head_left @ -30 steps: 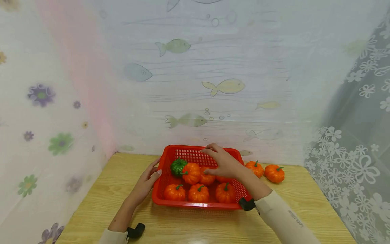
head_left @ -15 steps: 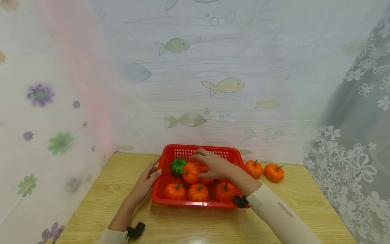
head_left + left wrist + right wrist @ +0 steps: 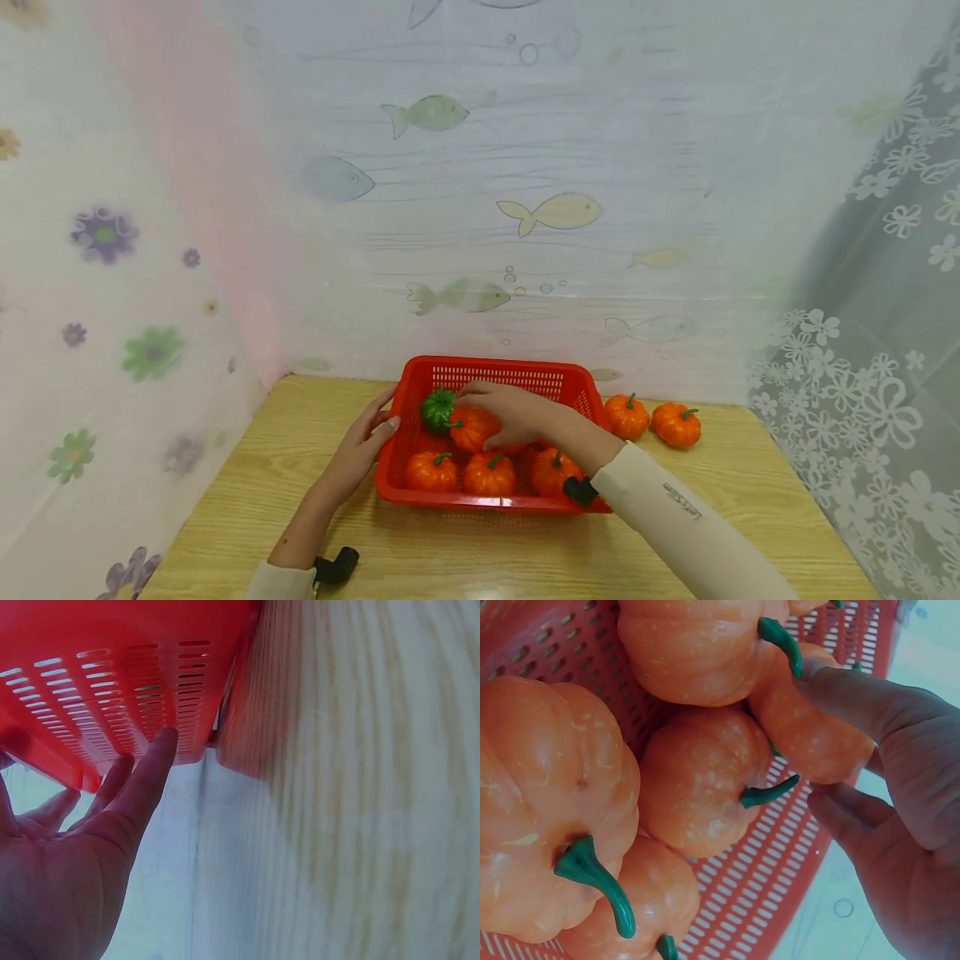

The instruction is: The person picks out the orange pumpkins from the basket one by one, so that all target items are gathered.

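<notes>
Glossy orange pumpkin [image 3: 471, 432], squat, ribbed, green-stemmed, inside a slotted red plastic basket [image 3: 495, 502]. Right hand [image 3: 513, 411] curved around it, grip with thumb and fingers on opposite sides; firmness impossible to tell. Beside it, a dark green pumpkin [image 3: 434, 415] and other orange pumpkins [image 3: 489, 477], some largely hidden beneath the right hand. Left hand [image 3: 362, 448] with extended fingers against the basket's outer side. Below, pale wood-grain tabletop [image 3: 480, 554].
</notes>
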A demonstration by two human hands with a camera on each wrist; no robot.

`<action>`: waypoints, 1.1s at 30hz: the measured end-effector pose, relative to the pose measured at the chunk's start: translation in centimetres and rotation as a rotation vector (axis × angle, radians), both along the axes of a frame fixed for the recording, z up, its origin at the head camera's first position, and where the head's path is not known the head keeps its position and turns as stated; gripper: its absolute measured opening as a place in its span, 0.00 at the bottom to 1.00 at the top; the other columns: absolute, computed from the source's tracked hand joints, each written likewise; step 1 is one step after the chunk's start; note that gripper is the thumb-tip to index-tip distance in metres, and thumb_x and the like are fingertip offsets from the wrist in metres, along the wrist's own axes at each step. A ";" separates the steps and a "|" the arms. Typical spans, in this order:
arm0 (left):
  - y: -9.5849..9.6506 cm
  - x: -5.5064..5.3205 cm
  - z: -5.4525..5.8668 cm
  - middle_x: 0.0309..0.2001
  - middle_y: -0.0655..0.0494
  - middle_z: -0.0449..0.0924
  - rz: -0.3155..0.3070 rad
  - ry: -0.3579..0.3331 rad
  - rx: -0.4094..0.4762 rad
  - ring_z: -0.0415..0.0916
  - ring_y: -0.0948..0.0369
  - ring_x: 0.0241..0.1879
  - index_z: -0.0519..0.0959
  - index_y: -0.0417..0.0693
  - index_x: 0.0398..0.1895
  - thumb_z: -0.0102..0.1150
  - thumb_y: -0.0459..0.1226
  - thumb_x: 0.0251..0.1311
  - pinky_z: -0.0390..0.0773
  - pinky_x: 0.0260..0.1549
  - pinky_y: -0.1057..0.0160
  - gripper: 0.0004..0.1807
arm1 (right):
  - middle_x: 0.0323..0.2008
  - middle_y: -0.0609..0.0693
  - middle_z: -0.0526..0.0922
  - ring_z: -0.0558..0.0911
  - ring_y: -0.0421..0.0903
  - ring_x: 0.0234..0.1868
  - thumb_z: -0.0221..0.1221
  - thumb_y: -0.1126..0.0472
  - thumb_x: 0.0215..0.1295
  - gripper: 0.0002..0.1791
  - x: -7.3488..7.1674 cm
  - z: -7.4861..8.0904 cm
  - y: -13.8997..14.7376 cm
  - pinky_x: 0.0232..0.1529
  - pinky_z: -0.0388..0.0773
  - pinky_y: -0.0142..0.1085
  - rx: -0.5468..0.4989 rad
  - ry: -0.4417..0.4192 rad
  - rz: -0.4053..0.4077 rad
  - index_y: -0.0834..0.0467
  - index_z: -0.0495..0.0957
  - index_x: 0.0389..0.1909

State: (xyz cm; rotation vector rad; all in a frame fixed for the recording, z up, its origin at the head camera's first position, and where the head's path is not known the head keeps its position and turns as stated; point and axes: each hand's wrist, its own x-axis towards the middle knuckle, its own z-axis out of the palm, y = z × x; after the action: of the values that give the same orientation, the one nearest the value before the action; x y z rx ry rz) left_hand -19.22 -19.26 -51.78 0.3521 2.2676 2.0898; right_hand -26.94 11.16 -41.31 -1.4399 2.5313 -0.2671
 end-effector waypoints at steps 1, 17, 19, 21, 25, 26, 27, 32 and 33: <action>0.0 0.0 0.0 0.75 0.39 0.67 -0.001 0.000 0.001 0.73 0.36 0.69 0.54 0.66 0.86 0.51 0.47 0.83 0.86 0.54 0.51 0.33 | 0.77 0.51 0.67 0.68 0.51 0.77 0.75 0.59 0.65 0.39 0.0 0.0 -0.1 0.77 0.67 0.47 0.005 0.002 0.001 0.54 0.72 0.76; 0.0 0.0 0.0 0.75 0.39 0.67 0.005 -0.011 -0.009 0.73 0.36 0.69 0.55 0.68 0.86 0.51 0.48 0.83 0.86 0.54 0.50 0.33 | 0.74 0.49 0.69 0.71 0.50 0.74 0.75 0.58 0.66 0.36 -0.2 0.1 0.1 0.76 0.68 0.45 -0.005 0.014 0.005 0.52 0.74 0.73; 0.0 0.0 -0.1 0.75 0.40 0.67 0.009 -0.013 -0.011 0.73 0.36 0.69 0.55 0.68 0.86 0.51 0.48 0.83 0.86 0.55 0.50 0.33 | 0.74 0.48 0.69 0.71 0.49 0.73 0.74 0.57 0.66 0.35 -0.2 0.2 0.4 0.75 0.69 0.45 -0.023 0.011 -0.002 0.50 0.74 0.73; 0.0 0.0 -0.1 0.76 0.40 0.67 0.015 -0.016 -0.014 0.73 0.37 0.69 0.55 0.69 0.85 0.51 0.48 0.83 0.86 0.55 0.49 0.33 | 0.73 0.48 0.69 0.72 0.49 0.72 0.74 0.57 0.66 0.35 -0.1 0.4 0.7 0.74 0.71 0.45 -0.049 0.003 -0.008 0.50 0.74 0.72; -0.1 0.0 -0.1 0.76 0.40 0.66 0.020 -0.018 -0.017 0.72 0.37 0.70 0.56 0.69 0.85 0.51 0.48 0.83 0.85 0.56 0.47 0.33 | 0.72 0.48 0.70 0.72 0.49 0.71 0.74 0.59 0.65 0.35 0.1 1.0 1.4 0.73 0.72 0.47 -0.117 -0.015 -0.024 0.51 0.75 0.72; -0.1 0.0 -0.1 0.76 0.40 0.66 0.021 -0.019 -0.016 0.72 0.37 0.70 0.56 0.69 0.85 0.51 0.48 0.83 0.85 0.56 0.47 0.33 | 0.72 0.48 0.71 0.73 0.50 0.71 0.74 0.59 0.65 0.35 0.1 1.2 1.6 0.73 0.72 0.47 -0.139 -0.016 -0.026 0.51 0.75 0.72; -0.1 0.0 -0.1 0.77 0.40 0.66 0.021 -0.019 -0.016 0.72 0.37 0.70 0.56 0.69 0.85 0.51 0.48 0.83 0.85 0.56 0.47 0.33 | 0.71 0.47 0.71 0.73 0.49 0.71 0.74 0.59 0.65 0.35 0.2 1.3 1.8 0.73 0.73 0.47 -0.152 -0.015 -0.031 0.51 0.75 0.72; 0.0 0.0 0.0 0.77 0.41 0.66 0.021 -0.023 -0.016 0.72 0.37 0.70 0.56 0.69 0.85 0.51 0.48 0.83 0.85 0.56 0.47 0.33 | 0.72 0.45 0.70 0.73 0.47 0.71 0.74 0.57 0.65 0.35 0.4 1.7 3.0 0.71 0.74 0.46 -0.201 -0.009 -0.055 0.49 0.74 0.73; 0.0 0.0 0.0 0.77 0.41 0.66 0.021 -0.023 -0.017 0.72 0.37 0.70 0.56 0.69 0.85 0.51 0.48 0.83 0.85 0.56 0.48 0.33 | 0.72 0.45 0.70 0.73 0.47 0.71 0.74 0.57 0.66 0.35 0.5 1.8 3.2 0.71 0.74 0.46 -0.210 -0.007 -0.060 0.49 0.74 0.73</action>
State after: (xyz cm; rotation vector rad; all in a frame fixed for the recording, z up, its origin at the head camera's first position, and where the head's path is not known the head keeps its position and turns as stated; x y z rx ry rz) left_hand -19.24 -19.27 -51.78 0.3029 2.2848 2.0710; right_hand -26.49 14.39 -39.53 -1.4307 2.6090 -0.5615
